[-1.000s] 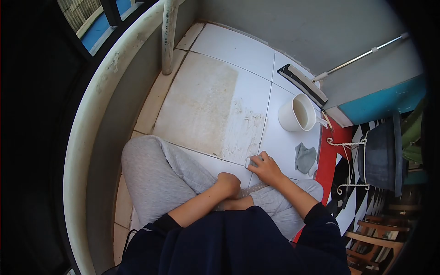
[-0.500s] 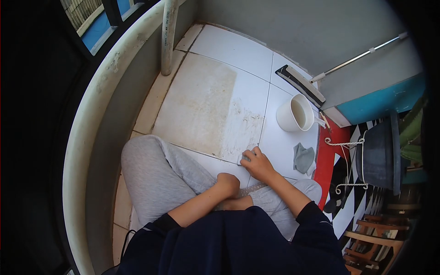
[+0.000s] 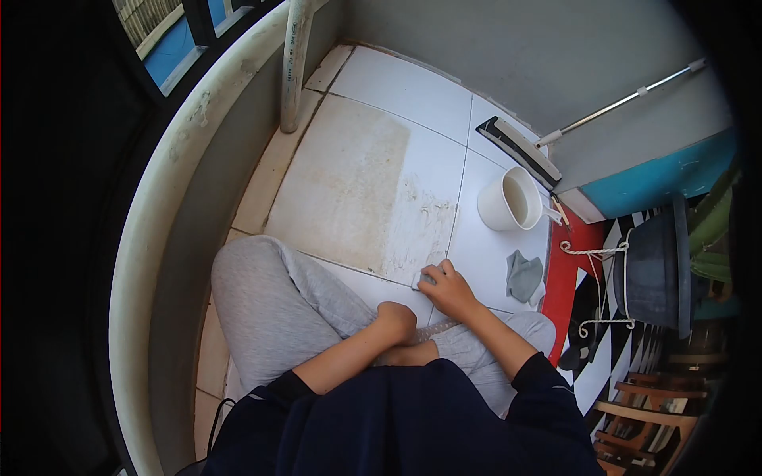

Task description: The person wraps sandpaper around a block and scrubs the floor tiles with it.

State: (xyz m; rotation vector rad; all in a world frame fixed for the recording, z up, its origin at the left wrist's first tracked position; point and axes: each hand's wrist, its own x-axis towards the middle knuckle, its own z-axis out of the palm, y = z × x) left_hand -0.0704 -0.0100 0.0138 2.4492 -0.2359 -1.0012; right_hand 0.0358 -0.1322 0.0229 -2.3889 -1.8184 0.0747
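Gripping a small greyish pad (image 3: 427,278) in curled fingers, our right hand (image 3: 450,292) works at the stained tile's (image 3: 341,186) near-right corner — our left hand (image 3: 396,324) lies at our lap, fingers hidden, so we cannot tell their state. Rightward sit the white dipper (image 3: 494,206) and grey cloth (image 3: 524,276).

The person wears a dark navy top (image 3: 381,420) whose black-edged sleeves (image 3: 533,373) carry a thin pale line, and light grey heathered trousers (image 3: 266,305) with soft folds; both hands are bare.
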